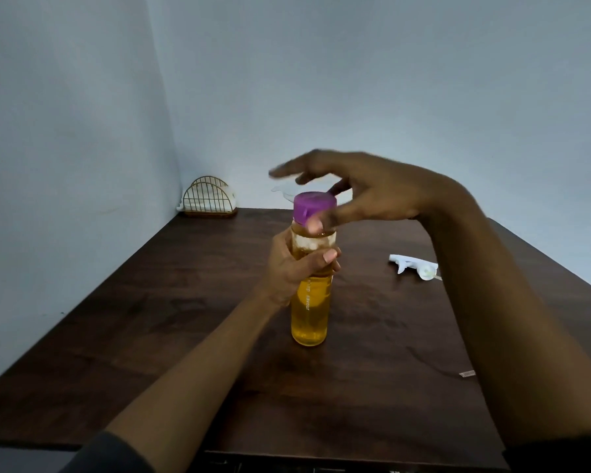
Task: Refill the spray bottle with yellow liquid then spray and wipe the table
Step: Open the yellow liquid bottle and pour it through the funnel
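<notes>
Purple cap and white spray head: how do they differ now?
The purple cap sits on the yellow bottle; the white spray head lies loose on the table. The right hand pinches the purple cap; nothing touches the white spray head. Both are bottle tops.

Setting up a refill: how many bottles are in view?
1 certain: the yellow bottle, left hand gripping it, right hand on its purple cap. A clear shape behind may be another.
</notes>
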Demonstrator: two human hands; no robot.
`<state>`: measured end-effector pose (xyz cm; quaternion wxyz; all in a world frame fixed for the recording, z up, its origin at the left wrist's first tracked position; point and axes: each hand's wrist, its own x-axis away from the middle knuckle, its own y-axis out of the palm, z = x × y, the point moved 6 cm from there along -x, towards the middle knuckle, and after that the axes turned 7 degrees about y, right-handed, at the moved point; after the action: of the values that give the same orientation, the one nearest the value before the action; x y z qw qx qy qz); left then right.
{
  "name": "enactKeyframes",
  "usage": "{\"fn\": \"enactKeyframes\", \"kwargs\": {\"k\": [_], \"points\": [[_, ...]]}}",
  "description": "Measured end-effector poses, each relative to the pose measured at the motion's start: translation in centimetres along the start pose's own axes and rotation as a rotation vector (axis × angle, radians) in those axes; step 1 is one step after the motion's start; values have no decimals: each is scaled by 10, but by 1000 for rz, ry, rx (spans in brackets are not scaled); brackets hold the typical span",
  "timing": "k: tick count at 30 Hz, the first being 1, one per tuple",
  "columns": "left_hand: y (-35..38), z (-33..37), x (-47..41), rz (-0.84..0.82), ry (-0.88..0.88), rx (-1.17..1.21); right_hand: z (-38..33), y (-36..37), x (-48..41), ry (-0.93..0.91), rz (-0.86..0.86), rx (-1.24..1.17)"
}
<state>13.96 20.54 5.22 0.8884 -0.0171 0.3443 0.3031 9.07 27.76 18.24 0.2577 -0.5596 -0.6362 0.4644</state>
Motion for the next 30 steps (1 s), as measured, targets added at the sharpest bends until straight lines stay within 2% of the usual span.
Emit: {"fn": "enactKeyframes", "kwargs": {"k": [3, 5, 7, 11, 14, 17, 19, 21, 23, 26, 28, 30], "points": [[-2, -2, 1, -10, -28, -14, -8, -23, 7, 88, 372, 34], [-2, -4, 3, -24, -33, -1, -6, -26, 4, 262, 468, 300], [-3, -8, 9, -34, -49, 18, -5, -16, -3, 400, 400, 513], [-4, -15, 17, -37, -97, 16, -7, -6, -11, 401, 325, 528], [-5, -14, 16, -28, -107, 21, -5, -10, -13, 314, 180, 384], [-5, -14, 16, -21, -106, 36, -1, -7, -7, 203, -73, 84], [-4, -14, 17, -27, -107, 29, 4, -7, 1, 188, -150, -75], [-3, -14, 16, -27, -105, 14, 8, -13, 5, 210, -76, -125], [-4, -15, 16, -28, -108, 2, 10, -22, 4, 280, 117, -77], [-5, -15, 16, -30, -112, -7, 10, -31, -1, 455, 390, 408], [-5, -15, 17, -28, -108, -12, 5, -26, -3, 500, 431, 569], [-5, -15, 17, -26, -106, -14, 1, -19, -7, 483, 381, 529]]}}
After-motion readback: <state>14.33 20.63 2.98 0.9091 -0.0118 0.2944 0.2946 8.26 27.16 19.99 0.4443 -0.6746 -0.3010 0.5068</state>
